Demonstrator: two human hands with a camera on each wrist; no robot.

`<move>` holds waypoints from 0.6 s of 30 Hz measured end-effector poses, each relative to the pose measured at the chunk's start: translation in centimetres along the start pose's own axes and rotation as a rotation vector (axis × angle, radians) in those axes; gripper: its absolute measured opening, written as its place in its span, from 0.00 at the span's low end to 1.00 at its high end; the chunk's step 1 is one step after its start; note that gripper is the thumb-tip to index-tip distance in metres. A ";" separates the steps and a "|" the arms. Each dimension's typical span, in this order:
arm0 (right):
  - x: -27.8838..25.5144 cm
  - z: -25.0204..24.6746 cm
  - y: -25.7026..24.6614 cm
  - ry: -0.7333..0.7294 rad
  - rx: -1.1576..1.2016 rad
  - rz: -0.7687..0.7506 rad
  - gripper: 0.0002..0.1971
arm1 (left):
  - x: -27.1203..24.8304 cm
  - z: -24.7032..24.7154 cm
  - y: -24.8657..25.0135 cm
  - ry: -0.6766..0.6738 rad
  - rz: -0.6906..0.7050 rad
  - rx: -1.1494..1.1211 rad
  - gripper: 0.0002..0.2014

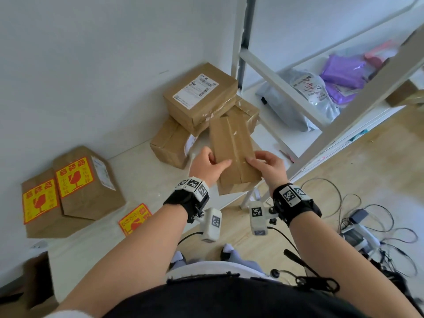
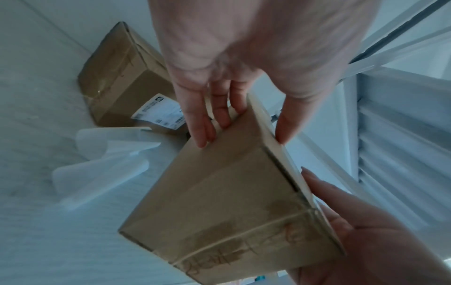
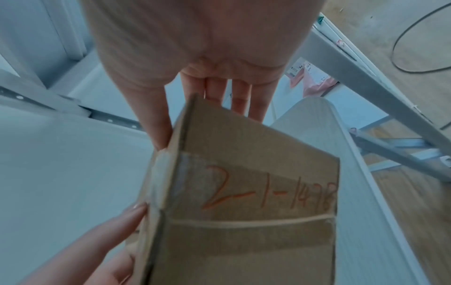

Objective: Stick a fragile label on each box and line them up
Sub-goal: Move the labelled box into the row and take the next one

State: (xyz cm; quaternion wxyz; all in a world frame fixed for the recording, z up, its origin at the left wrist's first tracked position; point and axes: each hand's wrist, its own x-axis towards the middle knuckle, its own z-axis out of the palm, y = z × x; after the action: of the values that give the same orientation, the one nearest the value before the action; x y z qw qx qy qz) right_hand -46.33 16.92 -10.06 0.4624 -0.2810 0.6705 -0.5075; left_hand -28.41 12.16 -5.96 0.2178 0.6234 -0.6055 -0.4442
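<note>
I hold a long brown taped box (image 1: 234, 152) in the air over the white table (image 1: 142, 180). My left hand (image 1: 218, 160) pinches its left edge, thumb on top. My right hand (image 1: 257, 160) grips the right edge. In the left wrist view the box (image 2: 231, 202) sits between my left hand's (image 2: 241, 123) fingers and thumb. The right wrist view shows red handwriting on the box (image 3: 244, 212) under my right hand (image 3: 202, 119). Two boxes with yellow fragile labels (image 1: 41, 203) (image 1: 85, 180) stand side by side at the left. A loose fragile label (image 1: 135, 218) lies near the table's front edge.
Brown boxes without fragile labels (image 1: 202, 97) (image 1: 171, 143) are piled at the back by the wall. White backing sheets (image 2: 105, 164) lie on the table. To the right, a white rack (image 1: 344, 125) holds grey and purple mailer bags (image 1: 341, 74). Cables (image 1: 367, 221) lie on the wooden floor.
</note>
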 end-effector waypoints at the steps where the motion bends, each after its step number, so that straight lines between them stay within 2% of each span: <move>1: 0.1 0.2 0.3 0.005 -0.029 0.001 0.13 | 0.3 0.2 -0.3 0.002 -0.011 0.008 0.22; 9: 1.2 2.2 2.2 -0.028 -0.244 0.028 0.16 | 2.2 0.9 -2.6 -0.014 -0.103 0.019 0.22; 18: 0.7 4.6 2.9 -0.030 -0.281 0.023 0.19 | 2.6 0.1 -4.7 -0.038 -0.136 -0.064 0.24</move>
State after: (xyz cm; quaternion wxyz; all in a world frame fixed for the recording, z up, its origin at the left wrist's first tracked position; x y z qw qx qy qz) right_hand -42.17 15.36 -13.23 0.4342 -0.3428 0.7312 -0.3991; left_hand -26.13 10.58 -10.57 0.1952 0.6474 -0.5512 -0.4889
